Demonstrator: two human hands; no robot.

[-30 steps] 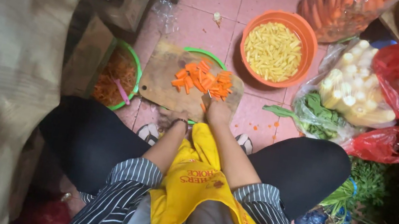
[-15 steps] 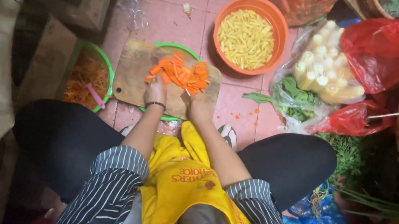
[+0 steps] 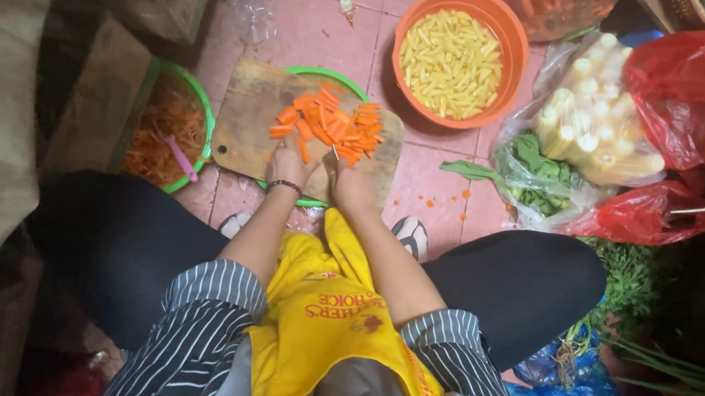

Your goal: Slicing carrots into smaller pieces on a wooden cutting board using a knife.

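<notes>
Carrot sticks (image 3: pixel 332 124) on wooden cutting board (image 3: pixel 254 127): light, stiff, roll easily. Your left hand (image 3: pixel 289 165) flat beside pile, holding nothing; right hand (image 3: pixel 350 183) clamped on knife (image 3: pixel 333 157). Pinch sticks mid-length.

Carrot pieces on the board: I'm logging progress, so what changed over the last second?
The left hand, near the board's front edge a second ago, came up to the carrot pieces by half a second ago and stays there. The right hand stays at the pile's near edge; any knife is too small to tell. The board, pile and orange bowl look unchanged; the camera shifted.
</notes>
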